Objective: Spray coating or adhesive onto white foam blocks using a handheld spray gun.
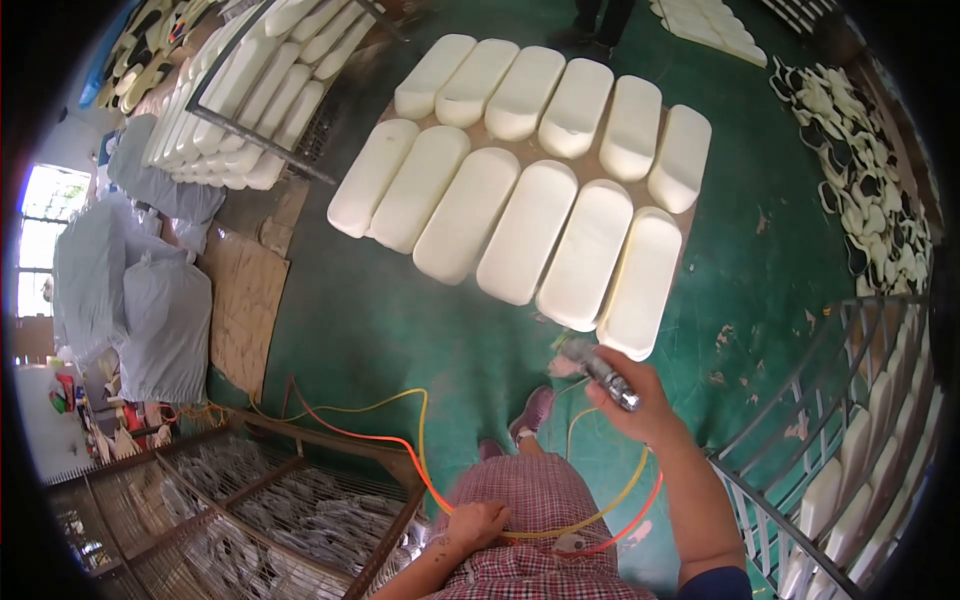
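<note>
My right hand [637,402] is closed around a silver metal spray gun [608,380], held above the floor close to the near end of the rightmost cream foam block [640,285]. The gun's front end is blurred. At my waist, my left hand [478,524] is closed on the yellow hose [612,503] and the orange hose [625,527]. Both hoses loop from there up toward my right wrist. Ahead of me, several long rounded cream foam blocks [527,232] lie side by side in two rows on a flat brown board [590,165].
A wire-mesh cage [250,490] stands at the near left, a metal rack [800,420] with cream pieces at the right. Stacked foam blocks [265,90] and grey bags [165,320] fill the left side. Hoses trail across the green floor [340,330]. Another person's legs [600,22] show at the far edge.
</note>
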Demonstrator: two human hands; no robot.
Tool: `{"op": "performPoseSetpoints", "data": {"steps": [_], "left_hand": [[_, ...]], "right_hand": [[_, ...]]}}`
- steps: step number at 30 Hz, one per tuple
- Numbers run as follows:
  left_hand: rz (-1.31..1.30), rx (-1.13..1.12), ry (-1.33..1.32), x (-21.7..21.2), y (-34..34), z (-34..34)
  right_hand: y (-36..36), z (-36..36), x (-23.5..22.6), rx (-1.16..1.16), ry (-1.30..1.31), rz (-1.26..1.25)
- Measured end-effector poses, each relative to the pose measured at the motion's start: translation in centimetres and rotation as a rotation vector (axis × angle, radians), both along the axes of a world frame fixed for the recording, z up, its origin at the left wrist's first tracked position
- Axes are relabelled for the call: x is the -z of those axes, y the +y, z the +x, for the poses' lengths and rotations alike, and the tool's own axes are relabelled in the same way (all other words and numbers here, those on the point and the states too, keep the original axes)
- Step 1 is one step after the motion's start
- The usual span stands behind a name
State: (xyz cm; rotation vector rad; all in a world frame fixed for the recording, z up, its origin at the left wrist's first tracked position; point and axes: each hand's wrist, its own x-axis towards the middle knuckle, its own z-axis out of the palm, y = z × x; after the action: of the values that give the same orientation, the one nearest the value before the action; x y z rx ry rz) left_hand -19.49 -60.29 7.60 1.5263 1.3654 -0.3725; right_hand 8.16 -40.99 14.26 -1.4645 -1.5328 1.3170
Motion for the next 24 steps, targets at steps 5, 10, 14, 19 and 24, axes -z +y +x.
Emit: {"op": "performPoseSetpoints", "data": {"steps": [5, 10, 14, 19, 24], "left_hand": [[0.034, 0.011, -0.053, 0.1, 0.7, 1.0], [0.0, -0.007, -0.03, 0.0, 0.7, 0.8], [-0.008, 0.003, -0.035, 0.6, 0.0, 0.8], [-0.016, 0.003, -0.051, 0.3, 0.5, 1.0], [-0.053, 0.023, 0.001, 0.3, -0.3, 0.5]], "right_hand": [[0.1, 3.8, 1.5, 0.156, -0.066, 0.092], [-2.5, 7.2, 2.3, 0.328, -0.032, -0.067], [-3.8, 5.7, 2.0, 0.192, -0.009, -0.06], [-1.2, 6.9, 2.4, 0.477, 0.099, 0.025], [-3.8, 6.4, 2.1, 0.361, 0.022, 0.016]]}}
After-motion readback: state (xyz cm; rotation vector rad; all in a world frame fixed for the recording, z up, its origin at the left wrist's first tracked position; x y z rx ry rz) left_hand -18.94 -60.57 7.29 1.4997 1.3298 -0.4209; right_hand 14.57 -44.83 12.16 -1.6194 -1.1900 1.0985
